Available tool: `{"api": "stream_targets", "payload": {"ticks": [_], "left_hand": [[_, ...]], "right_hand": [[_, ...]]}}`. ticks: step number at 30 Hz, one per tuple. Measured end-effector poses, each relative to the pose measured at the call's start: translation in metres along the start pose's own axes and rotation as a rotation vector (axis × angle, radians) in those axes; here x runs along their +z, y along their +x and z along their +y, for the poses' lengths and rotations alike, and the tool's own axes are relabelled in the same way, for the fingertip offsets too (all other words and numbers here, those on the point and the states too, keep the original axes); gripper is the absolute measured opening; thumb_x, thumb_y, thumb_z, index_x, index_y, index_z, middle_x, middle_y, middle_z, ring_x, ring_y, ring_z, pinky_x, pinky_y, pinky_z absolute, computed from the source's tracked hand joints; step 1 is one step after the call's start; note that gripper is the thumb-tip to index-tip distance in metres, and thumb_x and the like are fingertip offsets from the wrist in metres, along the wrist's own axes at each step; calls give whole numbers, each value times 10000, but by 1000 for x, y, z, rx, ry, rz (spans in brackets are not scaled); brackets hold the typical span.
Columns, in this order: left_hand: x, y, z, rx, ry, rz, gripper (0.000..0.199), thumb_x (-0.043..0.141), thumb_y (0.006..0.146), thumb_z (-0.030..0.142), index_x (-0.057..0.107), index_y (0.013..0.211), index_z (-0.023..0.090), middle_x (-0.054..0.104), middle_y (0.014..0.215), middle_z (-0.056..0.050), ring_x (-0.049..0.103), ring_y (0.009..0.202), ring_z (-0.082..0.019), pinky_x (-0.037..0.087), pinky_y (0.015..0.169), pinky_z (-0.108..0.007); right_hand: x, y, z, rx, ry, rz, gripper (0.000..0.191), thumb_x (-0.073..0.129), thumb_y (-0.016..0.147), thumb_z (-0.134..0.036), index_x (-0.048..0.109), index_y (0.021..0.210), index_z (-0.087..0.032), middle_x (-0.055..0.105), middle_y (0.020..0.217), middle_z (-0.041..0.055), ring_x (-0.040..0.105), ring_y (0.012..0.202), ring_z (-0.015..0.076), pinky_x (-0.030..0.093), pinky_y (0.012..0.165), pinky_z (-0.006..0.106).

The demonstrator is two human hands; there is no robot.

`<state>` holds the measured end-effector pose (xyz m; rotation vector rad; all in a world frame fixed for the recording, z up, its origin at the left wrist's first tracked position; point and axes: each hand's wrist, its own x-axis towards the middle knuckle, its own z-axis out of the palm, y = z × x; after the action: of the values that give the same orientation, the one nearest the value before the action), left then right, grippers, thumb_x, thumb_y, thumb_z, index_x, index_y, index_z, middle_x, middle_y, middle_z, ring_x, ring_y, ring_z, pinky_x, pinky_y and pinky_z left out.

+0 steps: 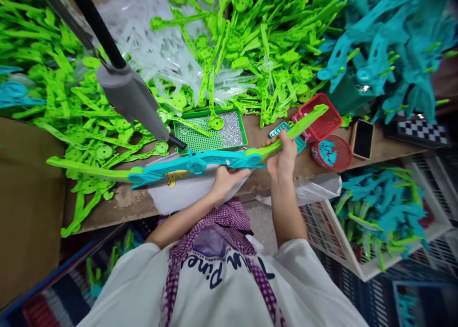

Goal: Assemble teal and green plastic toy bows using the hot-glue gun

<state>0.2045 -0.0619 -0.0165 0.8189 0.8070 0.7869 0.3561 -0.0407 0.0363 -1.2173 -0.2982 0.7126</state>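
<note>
A long jointed plastic piece (229, 159), which looks like a folding hanger, spans the space in front of me. Its middle is blue, with a green arm hinged at each end. My left hand (227, 180) grips the blue middle from below, its thumb along the near edge and its other fingers mostly hidden. Around the right green arm (302, 127), close to the hinge, my right hand (284, 156) is closed. The left green arm (89, 169) sticks out over the bench. Above the blue part, the narrow tip of a grey hanging tool (134, 96) points down.
Behind the piece sits a green tray (186, 138) of small silvery parts. Loose green arms (286, 55) are heaped across the bench. Red baskets (341, 160), a phone (362, 138) and a teal tray (298, 143) stand right. A white crate (361, 272) holds blue-green pieces below.
</note>
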Motion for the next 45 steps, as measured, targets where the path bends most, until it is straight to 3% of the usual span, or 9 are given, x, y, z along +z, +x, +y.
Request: {"api": "stream_targets", "payload": {"ticks": [11,17,24,26,29,31,34,38,45], "left_hand": [[23,18,14,-44,-159,84,403,919,596,315,696,901,173,754,883,-62,693,876,-205,511,1015,-464],[23,25,12,-51,-184,36,418,921,575,353,685,864,166,738,869,-42,679,813,-181,524,971,-431],[-34,-6,14,-47,126,-147,544,871,659,392,672,1121,185,727,1149,-125,690,1093,-261,515,1035,-461],[-59,-40,29,5,376,-226,492,826,737,376,669,1166,195,720,1180,-132,712,1038,-257,565,954,-448],[-96,-76,67,380,861,-68,244,696,890,327,715,1117,238,722,1180,-102,674,1125,-257,514,1040,-471],[-117,-78,93,540,1133,93,380,739,858,381,686,1213,254,656,1325,-116,583,1280,-316,432,1125,-534],[-141,-60,114,474,1388,-47,550,678,882,533,618,1344,241,623,1383,-146,567,1291,-370,436,1099,-554],[-158,-54,101,378,1499,-295,530,485,984,563,581,1404,255,692,1264,-139,666,1119,-327,533,958,-466],[-160,-81,53,473,1588,-189,453,486,1012,430,577,1418,251,708,1140,-149,672,1018,-299,536,887,-436]], "right_hand": [[8,11,-8,-61,-70,-16,381,748,720,-485,456,810,-256,475,605,-107,527,508,86,505,541,261],[14,-7,7,-239,-15,230,327,632,803,-507,411,842,-269,456,630,-107,541,528,87,502,585,248],[-14,-6,29,-127,-73,130,306,681,674,-410,459,820,-259,520,766,-60,564,700,115,497,760,288],[-28,0,31,-86,-16,65,268,658,625,-343,447,762,-251,477,754,-56,520,686,110,481,746,280],[-42,7,33,-118,86,41,249,590,588,-334,382,692,-245,385,713,-53,439,638,111,458,692,277],[-44,10,37,-150,95,48,253,566,592,-354,358,688,-246,373,722,-46,438,644,120,466,692,290],[-41,14,44,-126,89,2,220,557,612,-364,396,711,-251,436,752,-39,511,701,132,509,763,321],[-52,9,48,5,41,-53,205,591,655,-393,513,776,-248,612,827,-29,630,825,141,550,823,325],[-111,-16,39,415,-290,-92,442,827,624,-543,669,760,-152,689,620,13,602,470,103,441,391,186]]}}
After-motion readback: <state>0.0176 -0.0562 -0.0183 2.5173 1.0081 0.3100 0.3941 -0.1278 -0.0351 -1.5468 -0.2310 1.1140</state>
